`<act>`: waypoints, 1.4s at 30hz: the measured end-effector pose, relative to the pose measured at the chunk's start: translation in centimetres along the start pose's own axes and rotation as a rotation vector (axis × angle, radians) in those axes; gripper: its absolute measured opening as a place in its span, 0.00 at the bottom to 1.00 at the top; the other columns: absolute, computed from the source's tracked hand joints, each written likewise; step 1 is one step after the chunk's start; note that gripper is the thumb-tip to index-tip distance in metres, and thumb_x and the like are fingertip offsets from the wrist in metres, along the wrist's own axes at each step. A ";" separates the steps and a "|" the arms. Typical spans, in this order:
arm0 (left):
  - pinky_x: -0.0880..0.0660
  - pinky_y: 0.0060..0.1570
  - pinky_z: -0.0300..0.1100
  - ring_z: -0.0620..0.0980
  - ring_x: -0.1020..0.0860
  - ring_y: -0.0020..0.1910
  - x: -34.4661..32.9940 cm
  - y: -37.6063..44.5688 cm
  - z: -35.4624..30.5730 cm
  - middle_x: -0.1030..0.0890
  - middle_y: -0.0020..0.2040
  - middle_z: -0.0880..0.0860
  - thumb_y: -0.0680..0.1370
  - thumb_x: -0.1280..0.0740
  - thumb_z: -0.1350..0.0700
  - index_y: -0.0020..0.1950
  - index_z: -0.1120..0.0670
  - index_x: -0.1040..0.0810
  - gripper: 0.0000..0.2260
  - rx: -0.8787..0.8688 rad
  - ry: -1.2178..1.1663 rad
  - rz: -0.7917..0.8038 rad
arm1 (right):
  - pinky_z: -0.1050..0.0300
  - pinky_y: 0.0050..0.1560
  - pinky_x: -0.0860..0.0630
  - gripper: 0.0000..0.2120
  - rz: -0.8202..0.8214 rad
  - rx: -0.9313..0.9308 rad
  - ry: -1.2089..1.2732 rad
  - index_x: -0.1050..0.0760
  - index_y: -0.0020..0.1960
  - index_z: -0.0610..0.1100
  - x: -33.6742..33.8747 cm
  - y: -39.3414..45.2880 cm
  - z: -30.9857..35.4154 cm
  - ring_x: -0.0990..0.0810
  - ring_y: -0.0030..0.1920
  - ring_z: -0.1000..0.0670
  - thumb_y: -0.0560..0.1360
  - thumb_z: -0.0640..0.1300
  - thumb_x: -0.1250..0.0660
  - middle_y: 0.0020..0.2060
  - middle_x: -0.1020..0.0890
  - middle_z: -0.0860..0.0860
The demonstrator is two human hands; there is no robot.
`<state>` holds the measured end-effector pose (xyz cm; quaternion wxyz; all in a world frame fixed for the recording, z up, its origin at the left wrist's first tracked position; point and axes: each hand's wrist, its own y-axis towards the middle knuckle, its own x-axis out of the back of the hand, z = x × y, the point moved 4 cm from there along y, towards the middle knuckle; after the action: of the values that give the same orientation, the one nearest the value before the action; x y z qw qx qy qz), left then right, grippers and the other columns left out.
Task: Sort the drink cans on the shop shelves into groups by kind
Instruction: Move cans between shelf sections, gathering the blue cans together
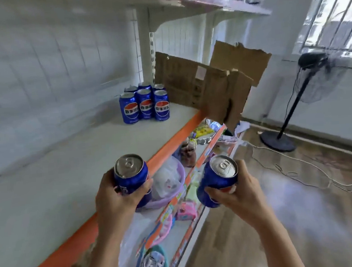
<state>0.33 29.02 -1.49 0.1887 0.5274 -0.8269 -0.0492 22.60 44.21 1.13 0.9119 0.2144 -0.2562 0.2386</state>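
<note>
My left hand [115,202] grips a blue cola can [132,175], held upright over the orange front edge of the white shelf [69,185]. In front of the shelf, out over the lower shelves, my right hand [238,196] grips a second blue cola can [215,179], tilted a little to the left. Several matching blue cans [145,104] stand in a tight cluster at the far end of the same shelf, beside a cardboard box [205,88].
The torn cardboard box juts past the shelf's front edge. Lower shelves hold a purple basin [171,189], a jar [187,153] and small packaged goods. A standing fan [307,92] and loose cables [302,171] occupy the wooden floor at right. Another shelf [202,1] hangs overhead.
</note>
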 end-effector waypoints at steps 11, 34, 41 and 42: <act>0.30 0.42 0.32 0.39 0.22 0.45 -1.7 8.4 1.9 0.20 0.46 0.44 0.52 0.26 0.38 0.53 0.50 0.24 0.33 0.064 0.003 -0.152 | 0.58 0.48 0.26 0.32 0.183 0.188 0.066 0.34 0.55 0.54 -8.0 13.3 0.8 0.24 0.50 0.55 0.56 0.64 0.31 0.48 0.22 0.60; 0.25 0.54 0.45 0.45 0.21 0.52 -17.9 24.7 3.0 0.18 0.53 0.46 0.62 0.20 0.50 0.57 0.50 0.24 0.26 0.113 0.130 -0.283 | 0.55 0.63 0.31 0.36 0.368 0.195 0.167 0.42 0.71 0.45 -10.8 40.5 -6.9 0.30 0.65 0.48 0.70 0.45 0.27 0.66 0.30 0.48; 0.28 0.55 0.46 0.53 0.25 0.57 -16.3 21.3 3.1 0.23 0.58 0.54 0.71 0.28 0.49 0.64 0.54 0.28 0.24 0.260 0.593 -0.168 | 0.52 0.57 0.31 0.24 0.506 0.213 -0.400 0.38 0.67 0.39 -10.2 39.2 -8.0 0.29 0.62 0.43 0.76 0.49 0.37 0.62 0.30 0.42; 0.29 0.56 0.48 0.55 0.26 0.59 -15.6 20.3 3.0 0.24 0.59 0.55 0.72 0.29 0.48 0.65 0.54 0.29 0.24 0.255 0.695 -0.166 | 0.51 0.57 0.30 0.23 0.568 0.247 -0.475 0.37 0.66 0.40 -10.2 38.5 -8.0 0.29 0.61 0.42 0.77 0.50 0.38 0.61 0.31 0.43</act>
<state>-12.26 51.48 -2.67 0.3861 0.5971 -0.6676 0.2206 -3.15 75.57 -0.49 0.6921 0.2923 -0.4789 0.4541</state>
